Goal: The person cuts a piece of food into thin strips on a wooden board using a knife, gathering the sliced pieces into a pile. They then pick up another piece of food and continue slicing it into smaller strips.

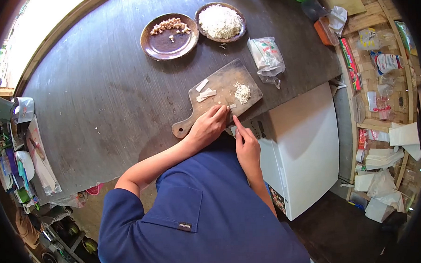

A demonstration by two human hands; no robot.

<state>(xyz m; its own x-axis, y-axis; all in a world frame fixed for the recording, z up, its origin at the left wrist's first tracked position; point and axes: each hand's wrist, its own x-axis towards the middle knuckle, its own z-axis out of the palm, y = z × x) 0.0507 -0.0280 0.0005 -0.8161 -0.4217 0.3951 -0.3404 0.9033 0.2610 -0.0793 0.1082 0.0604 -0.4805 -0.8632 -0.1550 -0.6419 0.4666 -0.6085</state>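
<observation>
On the wooden cutting board [222,86], my left hand [209,125] has its fingers bunched over a white slice of food, mostly hidden under the fingertips. My right hand [247,148] grips a small knife [231,112], its index finger stretched along it and the blade beside my left fingertips. A few thin cut bits [233,106] lie just past the blade. Flat white slices [206,95] rest on the board's left part, with another slice [202,85] above them. A small heap of fine white shreds [242,92] sits near the board's right edge.
At the back of the dark table [110,89] stand a brown plate [169,49] with small brown pieces and a bowl of white shreds [220,22]. A plastic-wrapped packet [266,54] lies right of the board. A white fridge [310,150] stands below, at the right.
</observation>
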